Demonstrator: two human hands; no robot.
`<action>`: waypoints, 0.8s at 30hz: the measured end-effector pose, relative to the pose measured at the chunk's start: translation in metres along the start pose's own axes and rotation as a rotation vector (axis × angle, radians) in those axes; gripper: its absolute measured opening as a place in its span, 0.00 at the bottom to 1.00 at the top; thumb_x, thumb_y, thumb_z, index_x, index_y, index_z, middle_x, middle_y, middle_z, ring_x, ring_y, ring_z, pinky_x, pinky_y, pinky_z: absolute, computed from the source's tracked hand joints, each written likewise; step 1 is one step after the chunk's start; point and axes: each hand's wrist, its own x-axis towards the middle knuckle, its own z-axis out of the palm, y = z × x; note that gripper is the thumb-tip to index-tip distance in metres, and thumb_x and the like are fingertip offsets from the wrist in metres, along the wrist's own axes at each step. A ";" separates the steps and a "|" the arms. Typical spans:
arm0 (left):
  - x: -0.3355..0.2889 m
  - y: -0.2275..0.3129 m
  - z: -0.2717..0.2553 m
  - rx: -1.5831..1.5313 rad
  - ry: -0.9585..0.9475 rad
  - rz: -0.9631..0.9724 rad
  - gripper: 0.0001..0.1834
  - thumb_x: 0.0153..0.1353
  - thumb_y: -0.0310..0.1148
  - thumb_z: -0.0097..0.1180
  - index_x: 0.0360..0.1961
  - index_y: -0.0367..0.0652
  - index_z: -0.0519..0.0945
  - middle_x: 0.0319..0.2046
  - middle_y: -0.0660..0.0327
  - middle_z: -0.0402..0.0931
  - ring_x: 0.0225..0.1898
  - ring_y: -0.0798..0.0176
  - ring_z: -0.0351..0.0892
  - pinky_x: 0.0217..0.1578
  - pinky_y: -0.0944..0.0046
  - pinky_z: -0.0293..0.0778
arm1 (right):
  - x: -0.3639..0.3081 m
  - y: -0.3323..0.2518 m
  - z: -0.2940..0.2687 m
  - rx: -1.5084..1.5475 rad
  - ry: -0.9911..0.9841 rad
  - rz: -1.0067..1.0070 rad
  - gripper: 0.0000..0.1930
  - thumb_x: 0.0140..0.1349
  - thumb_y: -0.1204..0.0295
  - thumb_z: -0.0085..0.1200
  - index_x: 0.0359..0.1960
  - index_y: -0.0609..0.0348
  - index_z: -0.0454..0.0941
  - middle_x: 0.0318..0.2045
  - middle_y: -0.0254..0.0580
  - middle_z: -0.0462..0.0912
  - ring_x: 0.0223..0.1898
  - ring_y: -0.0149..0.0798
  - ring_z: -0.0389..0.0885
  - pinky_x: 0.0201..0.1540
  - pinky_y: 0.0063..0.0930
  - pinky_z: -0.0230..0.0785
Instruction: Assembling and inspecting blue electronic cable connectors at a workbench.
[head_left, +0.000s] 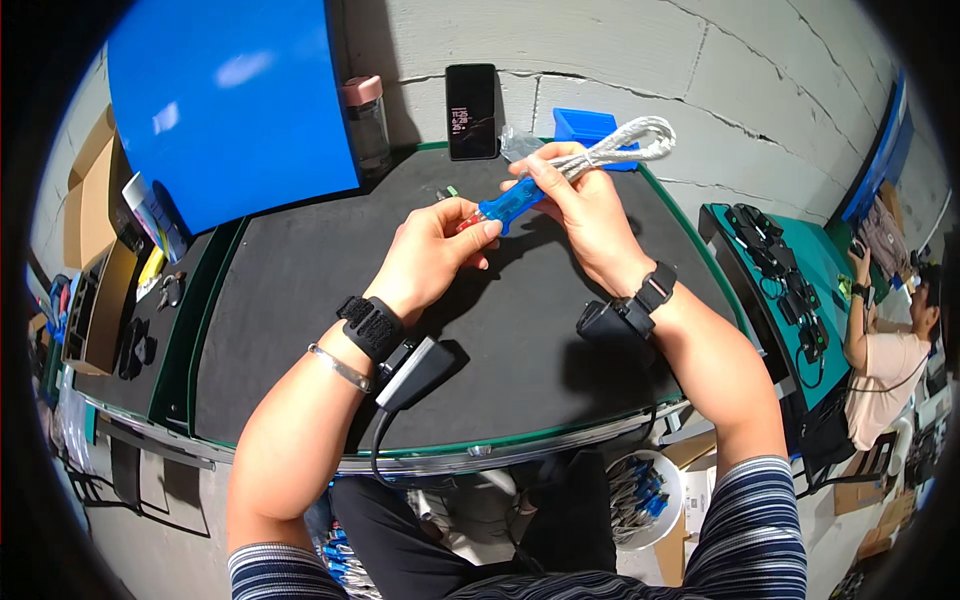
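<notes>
Over the dark mat, both of my hands hold one blue-handled corded tool (pixel 513 204), shaped like a soldering iron. Its translucent blue handle slants up to the right, and its white cord (pixel 640 142) is folded into a tied bundle. My left hand (pixel 432 252) pinches the reddish front end, its tip hidden by the fingers. My right hand (pixel 592 215) is closed round the handle's rear and the start of the cord bundle. A small green-and-metal piece (pixel 450 192) lies on the mat behind my left hand.
A phone (pixel 471 112) leans against the wall beside a pink-lidded bottle (pixel 368 125) and a blue bin (pixel 585 125). An open carton (pixel 95 250) stands left. Below right, a white bucket (pixel 675 500) holds similar corded tools. Another person (pixel 885 365) works at the right-hand table.
</notes>
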 end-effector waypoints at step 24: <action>0.000 0.003 -0.005 0.131 0.120 0.030 0.12 0.66 0.37 0.58 0.39 0.38 0.80 0.29 0.68 0.77 0.30 0.77 0.71 0.33 0.74 0.68 | 0.008 0.006 -0.013 -0.211 0.142 -0.079 0.12 0.67 0.61 0.56 0.35 0.57 0.77 0.31 0.34 0.82 0.29 0.23 0.77 0.28 0.20 0.69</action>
